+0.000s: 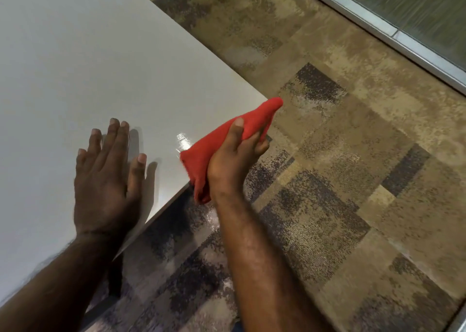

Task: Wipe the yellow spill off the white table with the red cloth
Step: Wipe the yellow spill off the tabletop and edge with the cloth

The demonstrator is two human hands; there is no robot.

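Head view: left hand [106, 172] flat, fingers spread, palm down on white tabletop [75, 66] near its corner. Right hand [234, 155] clenched around bunched red cloth [201, 155] at the tabletop edge; glossy wet streak [183, 141] just beside cloth. Patterned carpet [353, 180] below.

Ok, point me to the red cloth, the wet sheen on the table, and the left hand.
red cloth [199, 155], head view, on the bunched lower fold left of the gripping hand.
wet sheen [183, 141], head view, on the glossy streak beside the cloth.
left hand [106, 177], head view, on the back of the hand.
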